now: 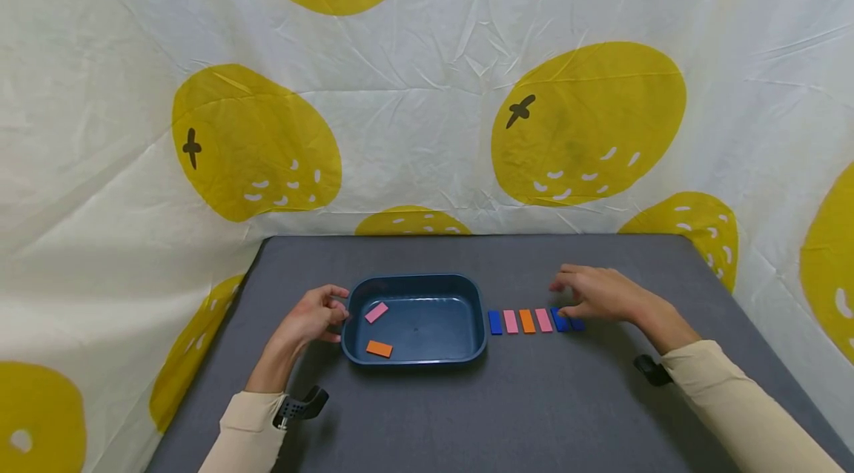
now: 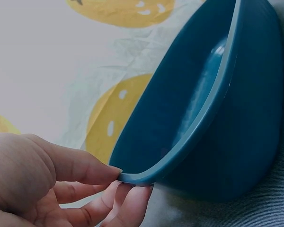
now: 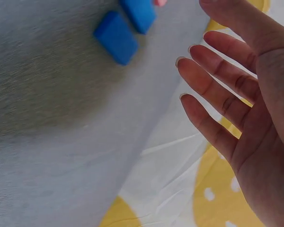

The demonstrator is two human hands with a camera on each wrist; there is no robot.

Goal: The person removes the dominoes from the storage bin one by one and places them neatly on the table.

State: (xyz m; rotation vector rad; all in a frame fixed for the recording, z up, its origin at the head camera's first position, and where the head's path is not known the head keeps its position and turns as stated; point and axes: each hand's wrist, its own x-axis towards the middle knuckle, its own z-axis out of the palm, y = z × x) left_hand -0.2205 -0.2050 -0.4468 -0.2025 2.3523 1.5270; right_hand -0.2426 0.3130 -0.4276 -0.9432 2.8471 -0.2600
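A dark blue rectangular plastic tub [image 1: 416, 362] stands on the table, with a pink tile [image 1: 376, 312] and an orange tile [image 1: 379, 348] lying in it. My left hand [image 1: 316, 316] pinches the tub's left rim [image 2: 137, 178] between thumb and fingers. To the right of the tub several flat tiles form a row: among them a blue tile [image 1: 494, 322], a pink tile [image 1: 510, 322] and an orange tile [image 1: 527, 321]. Over the row's right end hovers my right hand [image 1: 603, 295], fingers loosely spread and holding nothing. It partly covers two blue tiles there, seen apart from it as a blue tile [image 3: 116, 39] in the right wrist view.
The grey cloth-covered table [image 1: 460, 421] reaches back to a hanging white curtain [image 1: 414, 147] with yellow fruit prints. A dark band [image 1: 303, 406] sits on the left wrist and another band [image 1: 652, 370] on the right.
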